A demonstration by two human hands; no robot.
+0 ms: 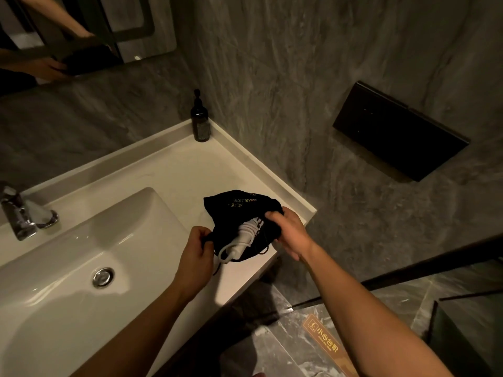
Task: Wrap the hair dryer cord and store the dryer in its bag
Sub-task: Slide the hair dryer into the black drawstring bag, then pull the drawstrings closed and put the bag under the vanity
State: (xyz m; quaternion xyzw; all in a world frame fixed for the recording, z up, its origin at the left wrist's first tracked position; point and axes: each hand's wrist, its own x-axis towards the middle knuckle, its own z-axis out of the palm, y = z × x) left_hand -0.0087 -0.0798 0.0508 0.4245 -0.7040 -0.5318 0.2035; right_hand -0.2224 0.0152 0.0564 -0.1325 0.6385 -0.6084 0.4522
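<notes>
A black drawstring bag [239,205] with gold lettering lies on the white counter [179,170] near its front right corner. From the bag's mouth sticks the white handle of the hair dryer [241,244], with the white cord [253,225] wound around it and a loop of cord at its end. My left hand [197,257] pinches the left edge of the bag's mouth. My right hand [288,232] grips the right edge of the mouth. The dryer's head is hidden inside the bag.
A white basin [68,268] with a chrome drain [103,277] fills the left. A chrome tap [16,213] stands at the far left. A dark pump bottle [200,123] sits in the counter's back corner. A black wall box [397,131] hangs at right.
</notes>
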